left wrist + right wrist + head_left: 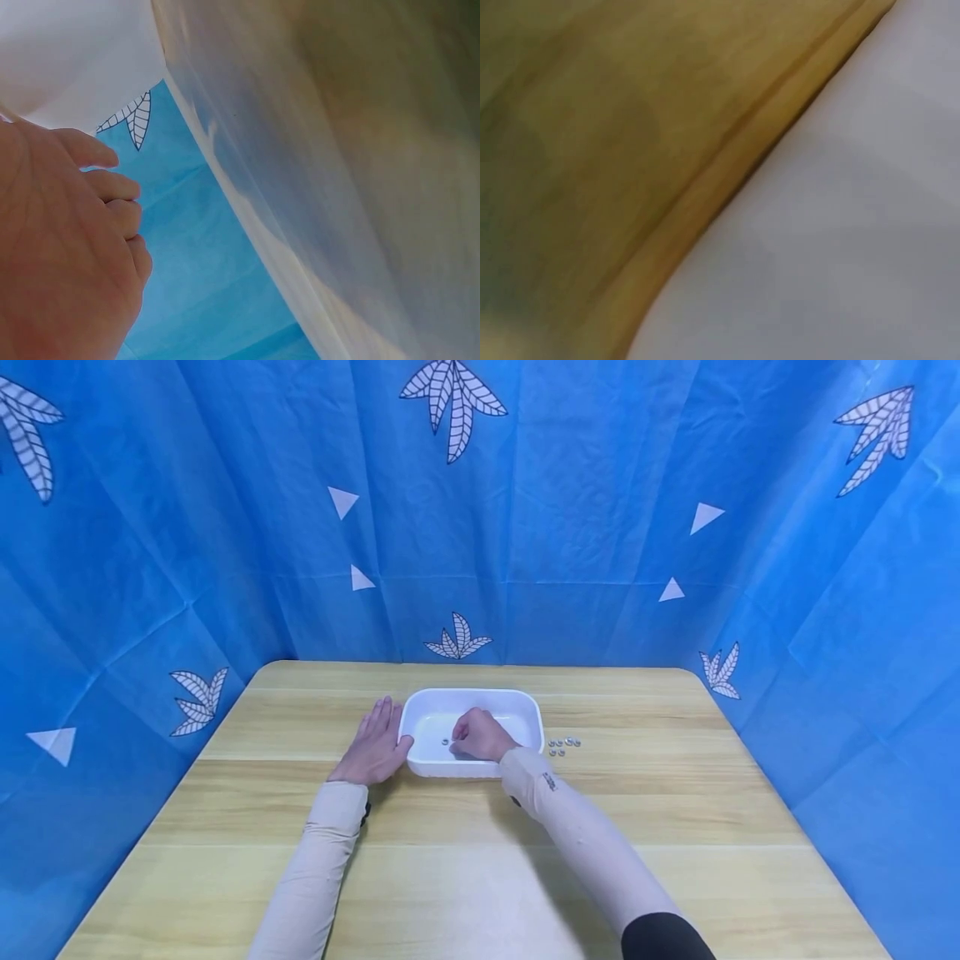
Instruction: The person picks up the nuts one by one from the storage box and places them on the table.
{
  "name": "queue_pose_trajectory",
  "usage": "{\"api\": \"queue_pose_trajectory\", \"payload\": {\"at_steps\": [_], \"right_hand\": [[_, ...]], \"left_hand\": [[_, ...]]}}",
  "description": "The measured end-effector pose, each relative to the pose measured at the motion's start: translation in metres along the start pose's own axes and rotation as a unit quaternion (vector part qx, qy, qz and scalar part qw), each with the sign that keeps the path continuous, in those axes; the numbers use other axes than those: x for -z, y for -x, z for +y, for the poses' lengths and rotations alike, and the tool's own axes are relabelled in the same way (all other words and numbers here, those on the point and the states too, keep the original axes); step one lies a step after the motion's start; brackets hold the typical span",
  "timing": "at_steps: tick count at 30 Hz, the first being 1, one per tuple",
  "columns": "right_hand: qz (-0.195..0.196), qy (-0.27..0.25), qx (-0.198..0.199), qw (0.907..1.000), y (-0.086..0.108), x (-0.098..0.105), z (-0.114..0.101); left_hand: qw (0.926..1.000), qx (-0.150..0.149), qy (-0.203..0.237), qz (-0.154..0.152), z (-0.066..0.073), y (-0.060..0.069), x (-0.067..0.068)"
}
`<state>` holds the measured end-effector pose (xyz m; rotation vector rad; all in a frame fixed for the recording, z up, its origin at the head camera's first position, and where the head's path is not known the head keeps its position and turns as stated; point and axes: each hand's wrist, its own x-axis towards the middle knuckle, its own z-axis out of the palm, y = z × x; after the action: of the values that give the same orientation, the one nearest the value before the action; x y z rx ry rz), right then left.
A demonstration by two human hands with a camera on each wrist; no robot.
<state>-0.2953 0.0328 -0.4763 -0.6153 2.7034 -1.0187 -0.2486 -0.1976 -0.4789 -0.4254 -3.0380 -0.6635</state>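
Observation:
A white rectangular tray stands on the table. My left hand lies at its left side, fingers extended and thumb against the wall. In the left wrist view, the palm of that hand shows beside the white tray wall. Reaching inside the tray, my right hand has its fingers curled, the fingertips pinching what seems to be a small metal nut, mostly hidden. Just left of them, another small nut lies on the tray floor. The right wrist view shows only the tray's outer wall, not the hand.
Several small metal nuts lie grouped on the table just right of the tray. The wooden table extends around the tray to both sides and the front. A blue patterned curtain hangs behind and beside the table.

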Motion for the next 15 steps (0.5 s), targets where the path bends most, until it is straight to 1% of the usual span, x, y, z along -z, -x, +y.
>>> {"api": "queue_pose_trajectory", "payload": {"at_steps": [2, 8, 11, 15], "right_hand": [[-0.004, 0.007, 0.001, 1.0000, -0.0011, -0.0008, -0.0012], [-0.019, 0.024, 0.014, 0.9994, -0.0026, -0.0017, -0.0041], [-0.020, 0.024, 0.018, 0.9994, -0.0030, -0.0027, -0.0033], [-0.030, 0.025, 0.020, 0.9990, -0.0034, -0.0038, -0.0038]], "left_hand": [[1.0000, -0.001, -0.004, 0.002, -0.0001, -0.0001, 0.0003], [0.9999, -0.004, 0.008, 0.006, 0.0011, -0.0006, -0.0005], [0.9999, -0.005, 0.010, 0.006, 0.0014, 0.0000, -0.0004], [1.0000, -0.003, 0.004, 0.005, 0.0011, 0.0010, 0.0001]]}}
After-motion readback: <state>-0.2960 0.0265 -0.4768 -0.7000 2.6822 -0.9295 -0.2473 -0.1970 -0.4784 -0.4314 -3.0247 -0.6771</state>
